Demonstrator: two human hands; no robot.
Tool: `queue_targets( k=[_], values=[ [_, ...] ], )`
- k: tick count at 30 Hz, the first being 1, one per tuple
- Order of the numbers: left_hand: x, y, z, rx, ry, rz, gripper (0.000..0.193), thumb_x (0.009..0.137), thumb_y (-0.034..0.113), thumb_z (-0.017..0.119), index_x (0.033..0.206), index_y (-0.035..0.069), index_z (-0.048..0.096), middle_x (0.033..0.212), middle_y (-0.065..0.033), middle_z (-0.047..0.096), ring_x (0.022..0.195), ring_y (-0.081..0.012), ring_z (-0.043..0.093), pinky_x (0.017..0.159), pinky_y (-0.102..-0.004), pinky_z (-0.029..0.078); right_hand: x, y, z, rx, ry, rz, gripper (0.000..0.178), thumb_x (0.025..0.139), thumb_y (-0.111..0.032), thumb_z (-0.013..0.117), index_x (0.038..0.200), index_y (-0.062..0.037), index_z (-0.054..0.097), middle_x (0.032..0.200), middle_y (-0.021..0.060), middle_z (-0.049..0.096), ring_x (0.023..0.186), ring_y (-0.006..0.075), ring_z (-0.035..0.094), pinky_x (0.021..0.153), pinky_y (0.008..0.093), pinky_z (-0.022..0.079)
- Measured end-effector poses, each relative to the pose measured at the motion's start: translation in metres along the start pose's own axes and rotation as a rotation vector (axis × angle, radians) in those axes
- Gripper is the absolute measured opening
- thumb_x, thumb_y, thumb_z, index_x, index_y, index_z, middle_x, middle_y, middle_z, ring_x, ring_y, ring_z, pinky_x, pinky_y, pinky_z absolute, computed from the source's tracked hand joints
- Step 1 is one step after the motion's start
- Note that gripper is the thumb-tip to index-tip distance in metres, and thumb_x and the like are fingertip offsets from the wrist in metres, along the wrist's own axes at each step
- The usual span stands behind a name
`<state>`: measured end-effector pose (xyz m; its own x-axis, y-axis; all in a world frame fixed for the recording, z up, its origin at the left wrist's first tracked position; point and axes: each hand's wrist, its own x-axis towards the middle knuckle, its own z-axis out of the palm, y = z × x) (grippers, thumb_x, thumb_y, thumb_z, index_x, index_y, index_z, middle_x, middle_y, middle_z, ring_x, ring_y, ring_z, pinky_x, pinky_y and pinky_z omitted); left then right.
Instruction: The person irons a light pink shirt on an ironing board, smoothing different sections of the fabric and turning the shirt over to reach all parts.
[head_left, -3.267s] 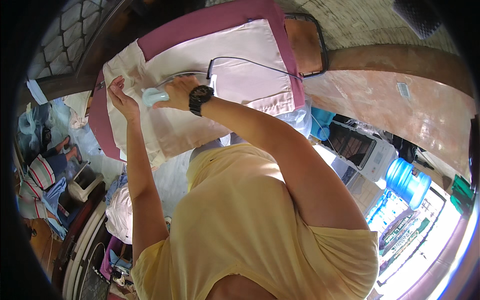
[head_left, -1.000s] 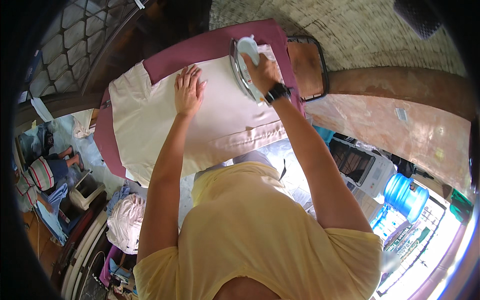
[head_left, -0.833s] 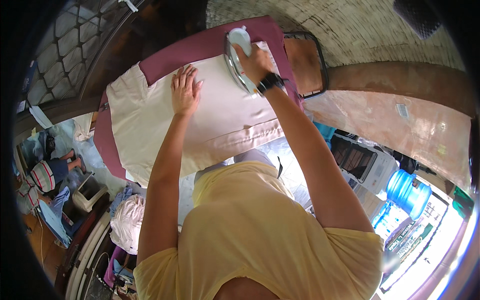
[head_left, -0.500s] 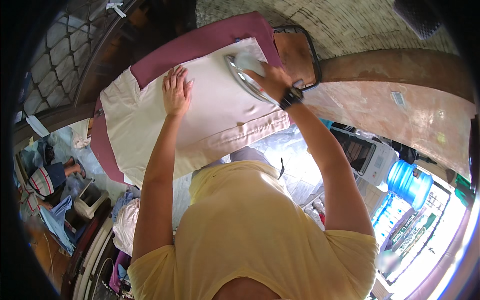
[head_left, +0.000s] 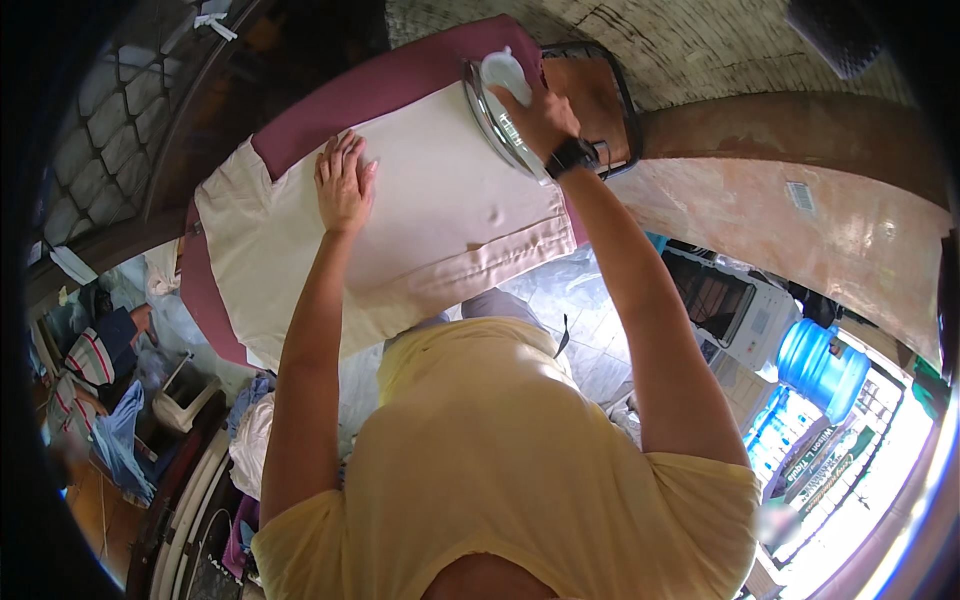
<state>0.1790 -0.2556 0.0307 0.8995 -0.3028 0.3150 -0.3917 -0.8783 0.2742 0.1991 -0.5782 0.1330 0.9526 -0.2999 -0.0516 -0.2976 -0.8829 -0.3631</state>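
Note:
A cream garment (head_left: 420,190), shirt-like with a sleeve at its left, lies spread over an ironing board with a maroon cover (head_left: 370,80). Its near edge hangs over the board's front, where a folded band shows small creases. My left hand (head_left: 345,183) rests flat on the cloth, fingers stretched and slightly apart. At the board's far right, my right hand (head_left: 540,122) is closed round the handle of a clothes iron (head_left: 503,78) with a shiny rim and a pale, see-through front part. The iron sits at the garment's right end, partly over the maroon cover. My right wrist wears a dark watch.
Beyond the board's right end stands a brown panel in a black frame (head_left: 590,95). A blue water jug (head_left: 825,368) is at the right, beside a white appliance (head_left: 740,325). At lower left, another person sits near piled clothes (head_left: 252,450) and a white plastic stool (head_left: 187,400).
The iron in my right hand has moved a little farther away and to the right, toward the board's far corner. My left hand has shifted slightly left.

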Motion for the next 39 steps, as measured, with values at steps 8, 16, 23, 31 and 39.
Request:
queue_targets(
  k=[8, 16, 23, 31, 39],
  values=[
    [0.005, 0.004, 0.004, 0.016, 0.027, 0.034, 0.042, 0.098, 0.034, 0.052, 0.136, 0.015, 0.049, 0.145, -0.0012, 0.045, 0.139, -0.0293, 0.035, 0.116, -0.0472, 0.025, 0.022, 0.049, -0.014, 0.063, -0.082, -0.161, 0.077, 0.078, -0.083, 0.05, 0.097, -0.0107, 0.071, 0.063, 0.009, 0.068, 0.076, 0.0302, 0.071, 0.072, 0.0448, 0.056],
    [0.003, -0.004, 0.009, 0.009, 0.024, 0.056, 0.039, 0.101, 0.031, 0.047, 0.136, 0.015, 0.05, 0.146, -0.0013, 0.044, 0.139, -0.0295, 0.035, 0.116, -0.047, 0.025, -0.033, 0.018, -0.002, -0.041, -0.522, -0.648, 0.06, 0.099, -0.058, 0.03, 0.095, -0.0159, 0.071, 0.073, 0.0114, 0.068, 0.071, 0.0312, 0.068, 0.069, 0.0469, 0.052],
    [0.0, -0.003, 0.007, 0.04, 0.017, 0.051, 0.038, 0.102, 0.033, 0.045, 0.136, 0.015, 0.051, 0.147, -0.0009, 0.044, 0.14, -0.0291, 0.034, 0.116, -0.0472, 0.025, -0.1, 0.001, -0.016, -0.211, -0.536, -0.697, 0.03, 0.094, -0.03, 0.044, 0.084, -0.0127, 0.067, 0.073, 0.0118, 0.068, 0.07, 0.032, 0.068, 0.061, 0.048, 0.054],
    [-0.001, 0.001, 0.011, 0.03, 0.029, 0.04, 0.038, 0.102, 0.033, 0.045, 0.136, 0.016, 0.048, 0.148, 0.0005, 0.042, 0.14, -0.0293, 0.033, 0.116, -0.0472, 0.024, -0.074, 0.097, -0.034, -0.2, -0.44, -0.581, 0.036, 0.093, -0.04, 0.043, 0.085, -0.0144, 0.068, 0.081, 0.0157, 0.069, 0.081, 0.036, 0.069, 0.075, 0.0508, 0.053],
    [0.0, -0.01, 0.006, -0.198, 0.07, 0.057, 0.032, 0.1, 0.024, 0.047, 0.13, 0.015, 0.054, 0.146, -0.0029, 0.045, 0.141, -0.0319, 0.033, 0.116, -0.0489, 0.026, -0.065, 0.104, -0.038, -0.15, -0.427, -0.496, 0.038, 0.092, -0.04, 0.041, 0.083, -0.0157, 0.069, 0.073, 0.0099, 0.069, 0.079, 0.0311, 0.069, 0.075, 0.0496, 0.053]
  ],
)
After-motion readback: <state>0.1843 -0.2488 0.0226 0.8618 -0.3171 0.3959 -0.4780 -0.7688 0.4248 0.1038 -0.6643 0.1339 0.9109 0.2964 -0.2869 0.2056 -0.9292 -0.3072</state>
